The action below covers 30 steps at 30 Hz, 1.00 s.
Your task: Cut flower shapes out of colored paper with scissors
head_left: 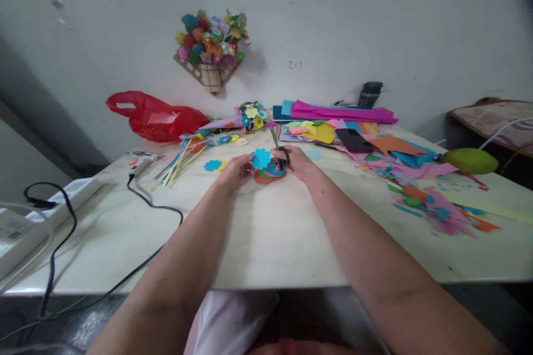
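My left hand (238,171) is closed on the edge of a blue flower-shaped paper (261,158). Black-handled scissors (283,157) are in my right hand (295,162), their blades pointing up and away just right of the flower. The fingertips of my right hand come close to the flower's right edge; whether they touch it I cannot tell. Under both hands lie round paper pieces, with an orange one (270,178) at the bottom and blue on top. Left of my left hand, another blue flower (212,166) rests on the white table (266,233) beside a yellow one.
Paper strips (177,163), a glue gun (144,163) and a red plastic bag (160,119) are at the left. Black cords cross the left side to a power strip (62,205). Coloured sheets (341,112), a phone (353,140) and paper scraps (441,211) lie at the right.
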Each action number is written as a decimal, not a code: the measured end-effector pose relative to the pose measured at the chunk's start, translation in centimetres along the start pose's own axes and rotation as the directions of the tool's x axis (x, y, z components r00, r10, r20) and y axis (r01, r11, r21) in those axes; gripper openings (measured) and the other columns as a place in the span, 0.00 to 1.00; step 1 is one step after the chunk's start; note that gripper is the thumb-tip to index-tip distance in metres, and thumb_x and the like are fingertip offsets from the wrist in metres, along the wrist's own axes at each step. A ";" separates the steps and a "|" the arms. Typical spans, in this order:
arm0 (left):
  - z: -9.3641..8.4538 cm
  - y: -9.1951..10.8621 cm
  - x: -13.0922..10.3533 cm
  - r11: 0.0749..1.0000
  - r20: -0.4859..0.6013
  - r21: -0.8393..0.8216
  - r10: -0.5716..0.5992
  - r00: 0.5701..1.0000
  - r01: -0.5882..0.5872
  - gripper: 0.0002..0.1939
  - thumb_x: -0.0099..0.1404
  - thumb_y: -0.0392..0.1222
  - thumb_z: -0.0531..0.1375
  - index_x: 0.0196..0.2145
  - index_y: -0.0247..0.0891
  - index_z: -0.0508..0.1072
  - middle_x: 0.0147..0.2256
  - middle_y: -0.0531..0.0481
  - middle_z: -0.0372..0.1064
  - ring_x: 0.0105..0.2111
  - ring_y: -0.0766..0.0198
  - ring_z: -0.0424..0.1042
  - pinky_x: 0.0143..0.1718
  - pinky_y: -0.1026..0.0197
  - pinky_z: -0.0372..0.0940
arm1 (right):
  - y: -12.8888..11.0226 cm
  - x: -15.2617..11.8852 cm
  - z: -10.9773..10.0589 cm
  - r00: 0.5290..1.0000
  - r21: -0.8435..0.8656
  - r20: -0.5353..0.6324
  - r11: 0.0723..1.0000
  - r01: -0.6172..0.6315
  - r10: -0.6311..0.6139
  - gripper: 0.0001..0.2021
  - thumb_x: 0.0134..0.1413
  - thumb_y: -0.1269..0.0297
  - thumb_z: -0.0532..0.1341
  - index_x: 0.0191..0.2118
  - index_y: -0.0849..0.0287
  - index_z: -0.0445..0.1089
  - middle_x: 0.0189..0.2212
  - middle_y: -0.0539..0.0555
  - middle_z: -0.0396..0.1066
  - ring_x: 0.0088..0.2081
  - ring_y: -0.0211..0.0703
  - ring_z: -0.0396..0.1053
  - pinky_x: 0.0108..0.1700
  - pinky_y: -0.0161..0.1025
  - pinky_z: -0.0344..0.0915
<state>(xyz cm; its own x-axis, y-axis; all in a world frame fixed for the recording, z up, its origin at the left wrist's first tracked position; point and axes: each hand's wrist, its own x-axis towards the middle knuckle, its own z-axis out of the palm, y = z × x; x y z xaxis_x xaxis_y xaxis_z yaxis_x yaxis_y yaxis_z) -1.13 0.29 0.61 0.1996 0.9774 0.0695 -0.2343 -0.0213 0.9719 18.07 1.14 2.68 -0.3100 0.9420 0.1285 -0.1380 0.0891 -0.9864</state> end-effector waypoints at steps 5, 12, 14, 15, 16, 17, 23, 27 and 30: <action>0.1 0.1 -0.2 1.000 -0.005 0.015 0.020 1.000 -0.020 0.12 0.49 0.47 0.62 0.26 0.34 0.70 0.19 0.51 0.64 0.17 0.70 0.62 0.18 0.66 0.54 | 0.2 0.3 -0.2 1.000 0.052 0.009 0.999 -0.009 0.008 0.15 0.42 0.62 0.65 0.35 0.64 0.66 0.22 0.55 0.72 0.17 0.37 0.68 0.09 0.27 0.48; 0.3 0.3 -0.4 0.995 -0.030 -0.006 0.100 0.995 -0.100 0.14 0.49 0.47 0.64 0.23 0.35 0.66 0.18 0.56 0.57 0.17 0.73 0.59 0.18 0.68 0.52 | 0.2 0.4 0.0 0.999 0.032 -0.019 0.999 -0.035 0.036 0.15 0.43 0.66 0.65 0.38 0.63 0.64 0.25 0.55 0.73 0.20 0.37 0.70 0.12 0.27 0.52; 0.3 0.2 -0.4 0.991 -0.036 0.009 0.132 0.991 -0.132 0.14 0.49 0.47 0.65 0.23 0.35 0.66 0.18 0.57 0.55 0.17 0.74 0.57 0.16 0.69 0.50 | 0.1 0.3 0.3 0.998 0.025 -0.050 0.999 -0.037 0.038 0.15 0.43 0.69 0.65 0.38 0.63 0.64 0.23 0.53 0.72 0.19 0.36 0.69 0.12 0.26 0.51; 0.3 0.1 -0.4 0.990 -0.039 0.022 0.139 0.990 -0.138 0.14 0.49 0.47 0.64 0.23 0.35 0.66 0.18 0.57 0.54 0.17 0.74 0.56 0.16 0.69 0.49 | 0.1 0.3 0.5 0.997 0.016 -0.065 0.999 -0.035 0.036 0.15 0.42 0.70 0.65 0.38 0.63 0.65 0.21 0.52 0.71 0.18 0.35 0.68 0.12 0.26 0.50; 0.4 0.1 -0.4 0.990 -0.040 0.035 0.140 0.989 -0.139 0.14 0.50 0.48 0.64 0.23 0.35 0.66 0.17 0.57 0.54 0.16 0.75 0.56 0.16 0.69 0.49 | 0.0 0.2 0.7 0.996 0.004 -0.079 0.999 -0.034 0.034 0.14 0.42 0.71 0.65 0.38 0.64 0.65 0.19 0.50 0.69 0.18 0.35 0.67 0.12 0.26 0.50; 0.4 0.0 -0.4 0.989 -0.036 0.048 0.140 0.990 -0.138 0.14 0.50 0.48 0.64 0.24 0.35 0.67 0.17 0.57 0.55 0.16 0.75 0.55 0.16 0.69 0.49 | 0.0 0.2 1.0 0.996 -0.009 -0.087 0.999 -0.034 0.033 0.14 0.41 0.72 0.65 0.38 0.64 0.65 0.16 0.49 0.68 0.17 0.34 0.66 0.12 0.26 0.49; 0.8 0.1 -0.6 0.991 -0.016 0.076 0.108 0.994 -0.106 0.13 0.50 0.47 0.64 0.25 0.34 0.69 0.15 0.56 0.56 0.16 0.73 0.57 0.17 0.68 0.50 | -0.4 0.1 2.3 0.982 -0.105 -0.188 0.994 -0.040 0.019 0.14 0.40 0.78 0.62 0.36 0.62 0.66 0.12 0.43 0.61 0.14 0.31 0.60 0.13 0.26 0.49; 0.8 0.1 -0.8 0.991 0.022 0.098 0.087 0.996 -0.089 0.12 0.50 0.46 0.64 0.24 0.34 0.70 0.16 0.54 0.61 0.17 0.72 0.60 0.20 0.68 0.54 | -0.6 0.1 2.4 0.971 -0.123 -0.241 0.992 -0.028 -0.002 0.13 0.39 0.79 0.61 0.35 0.61 0.65 0.13 0.42 0.60 0.15 0.30 0.61 0.15 0.26 0.54; 0.6 -0.1 -0.9 0.990 0.045 0.128 0.057 0.997 -0.062 0.11 0.48 0.43 0.65 0.22 0.33 0.69 0.16 0.51 0.64 0.17 0.70 0.62 0.22 0.66 0.56 | -0.7 0.0 2.1 0.966 -0.128 -0.259 0.992 -0.023 -0.011 0.14 0.39 0.78 0.61 0.36 0.61 0.65 0.14 0.42 0.61 0.15 0.30 0.61 0.17 0.26 0.56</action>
<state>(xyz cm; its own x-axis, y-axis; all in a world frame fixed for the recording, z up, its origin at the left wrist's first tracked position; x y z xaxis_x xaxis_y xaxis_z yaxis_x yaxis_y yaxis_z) -0.76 -0.73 0.59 0.2282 0.9643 0.1345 -0.1228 -0.1086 0.9865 16.17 0.42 3.62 -0.0540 0.9926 0.1086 -0.0096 0.1083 -0.9941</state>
